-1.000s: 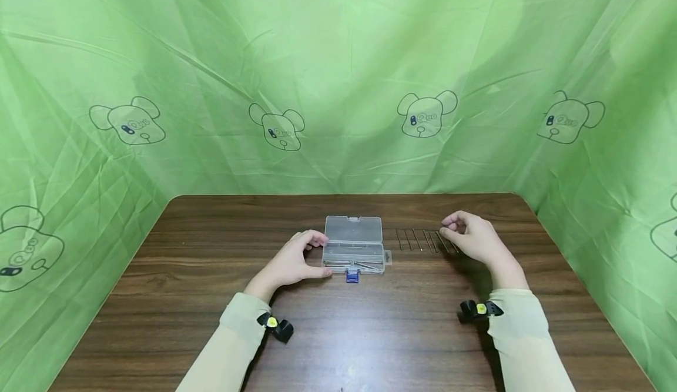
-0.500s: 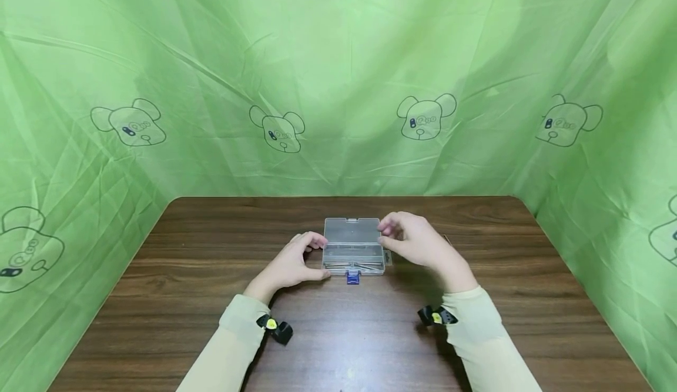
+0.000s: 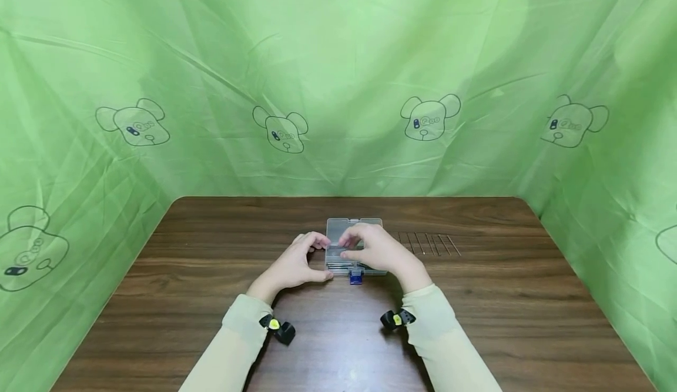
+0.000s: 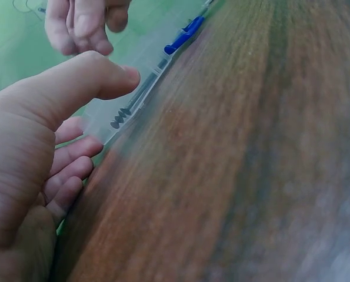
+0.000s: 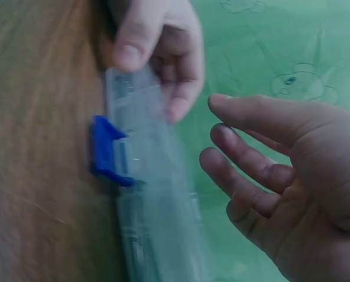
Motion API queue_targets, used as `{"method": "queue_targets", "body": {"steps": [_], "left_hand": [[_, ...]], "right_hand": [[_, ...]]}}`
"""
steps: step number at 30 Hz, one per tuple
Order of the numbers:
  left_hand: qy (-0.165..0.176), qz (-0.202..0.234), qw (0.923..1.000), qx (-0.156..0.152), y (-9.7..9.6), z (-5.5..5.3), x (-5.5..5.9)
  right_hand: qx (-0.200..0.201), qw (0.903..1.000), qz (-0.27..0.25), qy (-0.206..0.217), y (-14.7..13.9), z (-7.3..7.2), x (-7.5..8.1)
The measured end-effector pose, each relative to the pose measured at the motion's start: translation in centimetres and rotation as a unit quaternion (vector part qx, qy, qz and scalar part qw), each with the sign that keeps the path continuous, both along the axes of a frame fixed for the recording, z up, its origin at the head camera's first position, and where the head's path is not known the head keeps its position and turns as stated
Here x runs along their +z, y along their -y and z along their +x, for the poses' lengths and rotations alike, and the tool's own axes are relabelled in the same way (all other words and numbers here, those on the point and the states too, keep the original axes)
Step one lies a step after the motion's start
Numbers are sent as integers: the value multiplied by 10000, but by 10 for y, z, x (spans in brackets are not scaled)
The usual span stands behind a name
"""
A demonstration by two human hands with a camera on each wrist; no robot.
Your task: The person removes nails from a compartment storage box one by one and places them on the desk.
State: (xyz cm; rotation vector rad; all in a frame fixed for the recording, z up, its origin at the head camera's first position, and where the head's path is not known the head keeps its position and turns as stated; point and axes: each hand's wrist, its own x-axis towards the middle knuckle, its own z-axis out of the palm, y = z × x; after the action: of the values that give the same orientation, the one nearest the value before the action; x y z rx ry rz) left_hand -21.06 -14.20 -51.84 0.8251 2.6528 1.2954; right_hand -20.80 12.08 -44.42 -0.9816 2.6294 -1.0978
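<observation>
A clear plastic storage box (image 3: 337, 227) stands at mid-table with its lid tipped back and its blue latch (image 3: 355, 278) facing the person. My left hand (image 3: 291, 265) holds the box's left end, thumb at the front edge and fingers at the back. Long nails (image 4: 117, 122) lie in the front compartment, their heads showing in the left wrist view. Over the box hovers my right hand (image 3: 378, 252), covering its right part in the head view. The right wrist view shows nothing between that thumb and the loosely bent fingers.
To the right of the box, several thin nails (image 3: 419, 244) lie side by side in a row on the wooden table (image 3: 211, 233). A green cloth (image 3: 338, 57) with printed bear heads surrounds the table at the back and sides.
My right hand has travelled left from the row of nails to over the box, uncovering the row. My left hand has stayed at the box's left end.
</observation>
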Motion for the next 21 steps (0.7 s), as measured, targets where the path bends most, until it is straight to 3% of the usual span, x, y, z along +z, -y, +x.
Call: {"method": "queue_targets", "body": {"steps": [12, 21], "left_hand": [[-45, -36, 10000, 0, 0, -1, -2], [-16, -31, 10000, 22, -1, -1, -3]], "right_hand": [[289, 9949, 621, -744, 19, 1, -22], [-105, 9910, 1015, -865, 30, 8, -19]]}}
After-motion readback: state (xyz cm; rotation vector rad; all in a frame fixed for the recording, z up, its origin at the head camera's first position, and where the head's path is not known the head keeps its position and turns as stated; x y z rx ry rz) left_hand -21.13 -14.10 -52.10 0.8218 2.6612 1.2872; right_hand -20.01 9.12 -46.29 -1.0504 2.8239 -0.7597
